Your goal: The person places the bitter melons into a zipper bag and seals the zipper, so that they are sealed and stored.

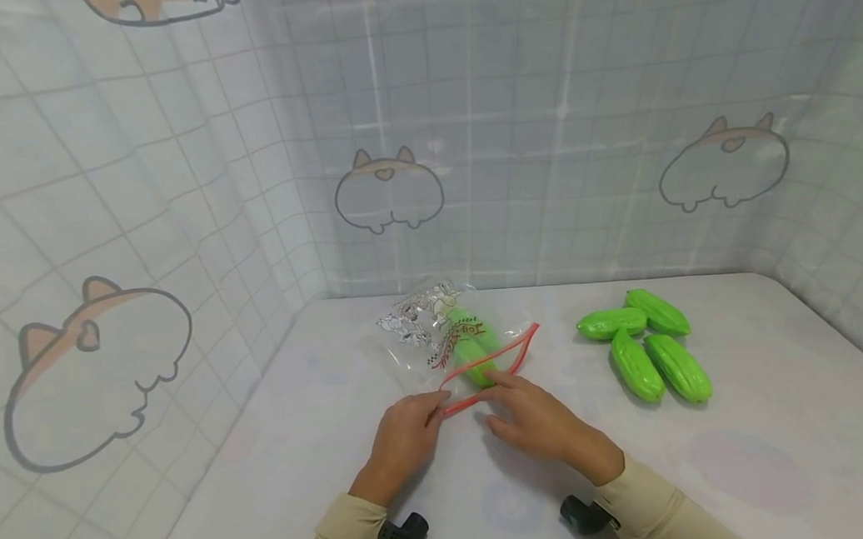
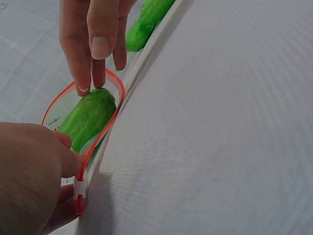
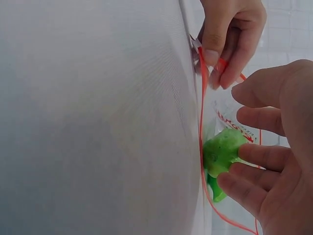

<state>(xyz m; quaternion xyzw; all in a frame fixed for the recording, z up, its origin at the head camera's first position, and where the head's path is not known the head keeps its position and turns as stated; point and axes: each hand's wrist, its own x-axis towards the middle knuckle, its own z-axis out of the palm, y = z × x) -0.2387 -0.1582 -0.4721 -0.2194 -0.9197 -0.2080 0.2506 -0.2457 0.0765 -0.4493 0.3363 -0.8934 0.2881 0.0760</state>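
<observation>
A clear zip bag [image 1: 399,347] with a red zip rim and printed drawings lies on the table, its mouth spread toward me. Inside lies a shiny green bitter melon [image 2: 88,120], its near end at the opening. Whether a second one is in the bag, I cannot tell. My left hand [image 1: 407,436] pinches the rim's left end, near the white slider [image 2: 79,188]. My right hand [image 1: 538,422] is at the mouth, its fingers straight and loosely spread. Its fingertips [image 3: 248,152] touch the melon's near end.
Several more green bitter melons [image 1: 637,364] lie in a group on the white table [image 1: 743,314], right of the bag. A wall curtain [image 1: 519,238] with grid lines and cartoon animals stands behind and at both sides. Black wrist devices [image 1: 403,534] sit under the sleeves.
</observation>
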